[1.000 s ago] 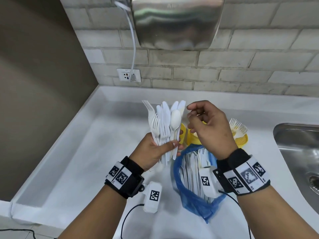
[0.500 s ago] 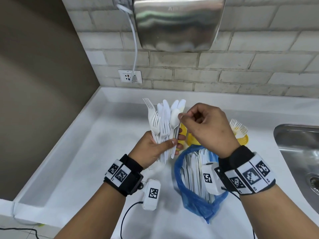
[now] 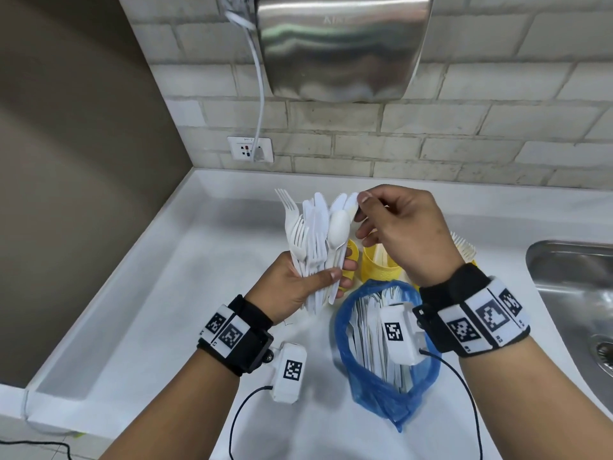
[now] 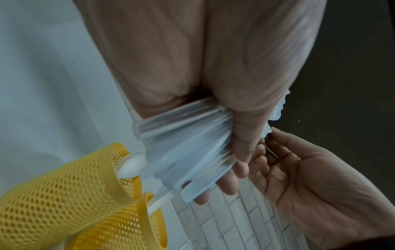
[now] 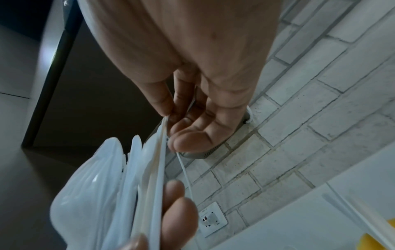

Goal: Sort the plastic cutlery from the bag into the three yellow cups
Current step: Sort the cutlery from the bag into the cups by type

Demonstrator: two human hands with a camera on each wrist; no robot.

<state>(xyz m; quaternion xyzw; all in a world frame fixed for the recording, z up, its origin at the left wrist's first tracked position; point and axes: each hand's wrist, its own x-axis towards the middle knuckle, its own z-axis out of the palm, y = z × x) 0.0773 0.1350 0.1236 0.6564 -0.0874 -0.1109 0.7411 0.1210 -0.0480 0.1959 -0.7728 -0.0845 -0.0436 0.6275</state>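
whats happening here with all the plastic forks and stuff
A person is sorting white cutlery. The left hand grips a mixed bundle upright, while the right hand pinches the top of one piece at its edge. Yellow cups behind already hold some pieces, and the blue bag still has more.

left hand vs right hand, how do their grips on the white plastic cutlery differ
The left hand wraps its fingers round a whole bunch of white plastic cutlery, held upright by the handles; the right hand only pinches the tip of one piece at the top of that bunch. The left hand sits lower, the right hand higher, in front of the yellow mesh cups. Both wear tagged wristbands.
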